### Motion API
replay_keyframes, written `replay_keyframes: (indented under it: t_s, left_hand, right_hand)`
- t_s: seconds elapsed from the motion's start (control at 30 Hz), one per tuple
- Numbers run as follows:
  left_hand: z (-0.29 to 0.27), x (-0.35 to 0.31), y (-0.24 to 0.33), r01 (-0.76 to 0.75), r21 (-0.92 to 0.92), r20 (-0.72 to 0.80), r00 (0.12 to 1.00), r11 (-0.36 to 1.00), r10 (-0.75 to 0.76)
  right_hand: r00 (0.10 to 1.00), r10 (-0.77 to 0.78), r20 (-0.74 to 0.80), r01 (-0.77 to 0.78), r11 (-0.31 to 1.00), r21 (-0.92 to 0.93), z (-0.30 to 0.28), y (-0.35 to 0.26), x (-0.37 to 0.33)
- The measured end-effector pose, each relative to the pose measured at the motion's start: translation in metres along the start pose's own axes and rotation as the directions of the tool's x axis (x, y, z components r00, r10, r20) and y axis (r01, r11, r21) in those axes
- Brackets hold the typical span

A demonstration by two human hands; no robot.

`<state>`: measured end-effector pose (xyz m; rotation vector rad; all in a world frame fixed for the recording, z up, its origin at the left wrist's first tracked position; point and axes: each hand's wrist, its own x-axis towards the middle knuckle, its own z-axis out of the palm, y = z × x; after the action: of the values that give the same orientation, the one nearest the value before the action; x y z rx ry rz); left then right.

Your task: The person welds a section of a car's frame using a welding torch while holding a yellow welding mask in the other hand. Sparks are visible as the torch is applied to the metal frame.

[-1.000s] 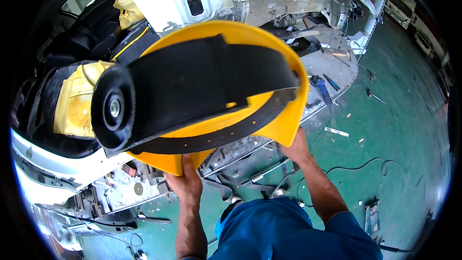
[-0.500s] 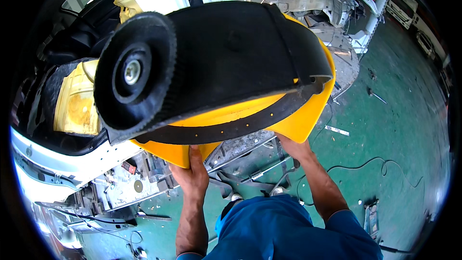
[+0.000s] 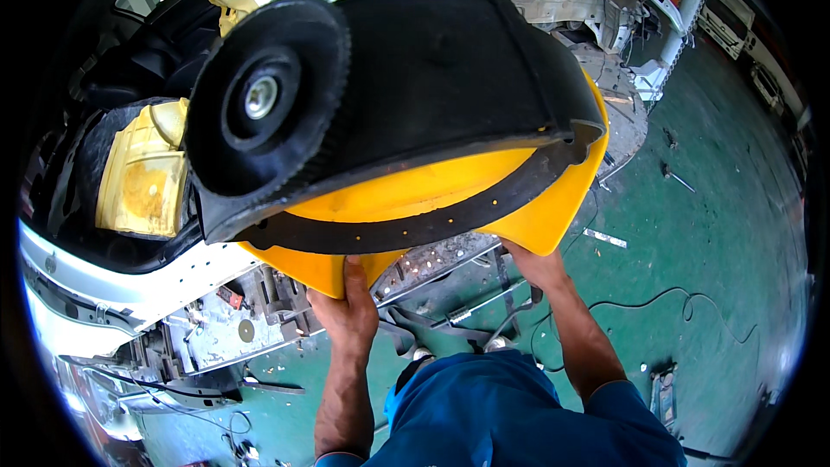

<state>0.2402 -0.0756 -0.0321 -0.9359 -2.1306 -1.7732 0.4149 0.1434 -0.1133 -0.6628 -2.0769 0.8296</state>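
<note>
A yellow welding helmet [image 3: 553,199] with a black part [image 3: 432,78] fills the upper middle, very near. At its left side sits a round black ribbed knob [image 3: 268,108] with a metal bolt in its centre. My left hand [image 3: 347,311] grips the lower left edge of the yellow shell, its thumb lying on the outside. At the lower right corner my right hand [image 3: 534,266] holds the same shell; most of its fingers are hidden behind it.
A stripped white car body [image 3: 164,290] stands at left, with a yellow foam block [image 3: 143,177] in its opening. Below the helmet lies a littered metal platform [image 3: 216,329]. A cable [image 3: 644,298] and a hammer-like tool [image 3: 677,176] lie on the green floor [image 3: 709,242].
The helmet's black part and knob have moved up and a little to the right, tilting slightly. Both hands keep their hold on the yellow edges.
</note>
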Motion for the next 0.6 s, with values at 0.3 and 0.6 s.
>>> replay_keyframes:
  t_s: [0.3,0.6]
  left_hand:
    - [-0.004,-0.003,-0.005,0.107,0.021,0.078,0.991,0.994,-0.108]
    - [-0.002,-0.002,-0.007,0.077,0.010,0.088,0.993,0.997,-0.078]
  right_hand:
    - [0.997,0.069,0.042,-0.068,0.997,-0.041,0.002,-0.006,0.006]
    - [0.986,0.153,0.063,-0.154,0.988,0.000,0.001,-0.011,0.006]
